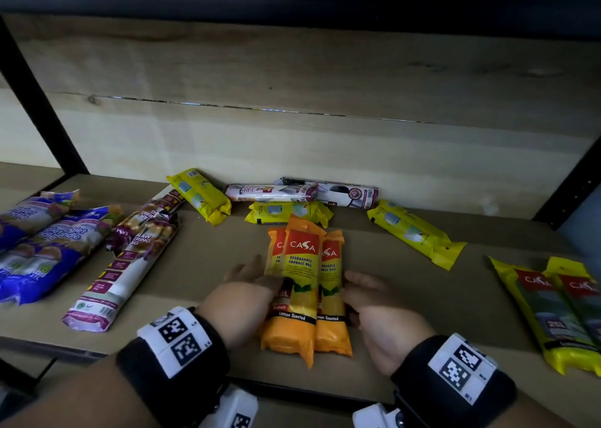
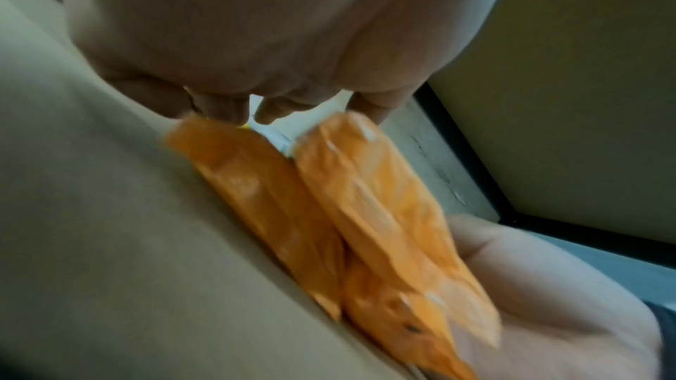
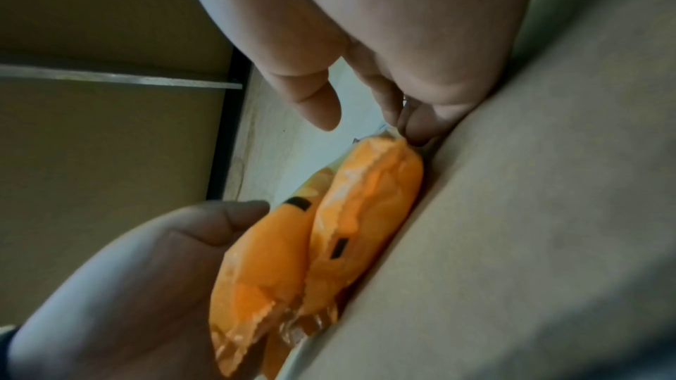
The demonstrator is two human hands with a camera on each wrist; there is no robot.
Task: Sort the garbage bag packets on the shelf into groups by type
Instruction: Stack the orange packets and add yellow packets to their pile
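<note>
Three orange CASA garbage bag packets point(image 1: 300, 284) lie side by side on the shelf point(image 1: 432, 301), the middle one on top of the others. My left hand point(image 1: 248, 279) presses against their left side with fingers stretched forward. My right hand point(image 1: 370, 297) presses flat against their right side. The left wrist view shows the orange packets point(image 2: 365, 213) blurred under my left hand point(image 2: 256, 39), with my right hand's palm point(image 2: 548, 299) beyond them. In the right wrist view the orange packets point(image 3: 329, 227) sit between my right hand point(image 3: 384, 25) and my left hand point(image 3: 128, 285).
Loose yellow packets point(image 1: 200, 195) point(image 1: 287, 211) point(image 1: 416, 232) lie behind the orange ones, with white-maroon rolls point(image 1: 302, 192) at the back wall. Blue-purple packets point(image 1: 48, 242) and drawstring packets point(image 1: 130, 258) lie left. Yellow CASA packets point(image 1: 553, 310) lie right. Black uprights point(image 1: 39, 102) frame the shelf.
</note>
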